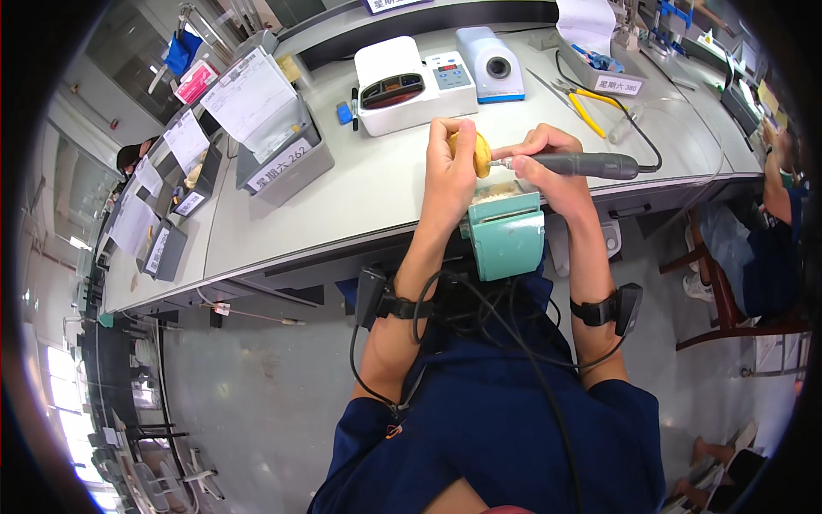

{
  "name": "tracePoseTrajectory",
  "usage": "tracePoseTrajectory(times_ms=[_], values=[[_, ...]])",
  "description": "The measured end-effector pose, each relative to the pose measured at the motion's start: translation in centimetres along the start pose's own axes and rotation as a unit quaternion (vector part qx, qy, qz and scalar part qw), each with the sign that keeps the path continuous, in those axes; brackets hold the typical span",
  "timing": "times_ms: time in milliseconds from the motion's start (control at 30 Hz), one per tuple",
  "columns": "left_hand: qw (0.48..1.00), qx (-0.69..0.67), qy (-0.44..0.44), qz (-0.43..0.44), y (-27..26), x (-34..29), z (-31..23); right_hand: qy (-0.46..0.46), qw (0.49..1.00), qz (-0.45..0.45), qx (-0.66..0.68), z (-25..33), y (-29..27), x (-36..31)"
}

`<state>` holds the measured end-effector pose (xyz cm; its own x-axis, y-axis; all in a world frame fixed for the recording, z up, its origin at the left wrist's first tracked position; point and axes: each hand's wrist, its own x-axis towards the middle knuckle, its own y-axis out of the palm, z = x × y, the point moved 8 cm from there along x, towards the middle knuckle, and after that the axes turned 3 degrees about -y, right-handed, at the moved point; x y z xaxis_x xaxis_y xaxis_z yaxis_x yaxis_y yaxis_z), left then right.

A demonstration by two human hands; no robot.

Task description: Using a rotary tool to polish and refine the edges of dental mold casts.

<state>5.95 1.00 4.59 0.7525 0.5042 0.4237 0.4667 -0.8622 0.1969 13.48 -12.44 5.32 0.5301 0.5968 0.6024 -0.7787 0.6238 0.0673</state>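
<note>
My left hand point(451, 171) is closed around a yellow, rounded piece point(479, 156) that looks like a plaster model; my fingers hide part of it. A dark rotary handpiece point(591, 165) with a black cable is gripped in my right hand point(548, 158). Its metal tip point(501, 162) points left and meets the yellow piece, or comes very near it; I cannot tell which. Both hands are close together over the table's front edge. Just below them a teal box-shaped fixture point(507, 240) juts from that edge, with pale crumbs at its top.
Behind my hands stand a white device point(441, 98) with a display and a grey-white device point(490, 64) with a round opening. Yellow-handled pliers point(587, 116) lie to the right. A grey bin point(295, 167) with papers stands left. Another person point(766, 231) sits at far right.
</note>
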Motion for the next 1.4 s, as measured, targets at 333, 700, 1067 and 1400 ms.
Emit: tracePoseTrajectory(times_ms=[333,700,1067,1400], values=[[1.000,0.019,0.004,0.019,0.1,-0.1,0.1,-0.017,0.998,-0.056,-0.023,0.2,-0.5,0.0],[0.998,-0.033,-0.040,0.040,0.2,-0.3,0.3,-0.018,0.999,-0.047,-0.002,0.0,-0.2,0.2],[0.997,-0.061,-0.030,0.030,0.5,-0.5,0.0,-0.024,0.999,-0.036,0.014,-0.2,-0.8,0.1],[0.961,-0.221,-0.167,0.023,-0.4,-0.1,1.2,-0.010,0.990,-0.125,0.066,-0.8,-2.0,0.2]])
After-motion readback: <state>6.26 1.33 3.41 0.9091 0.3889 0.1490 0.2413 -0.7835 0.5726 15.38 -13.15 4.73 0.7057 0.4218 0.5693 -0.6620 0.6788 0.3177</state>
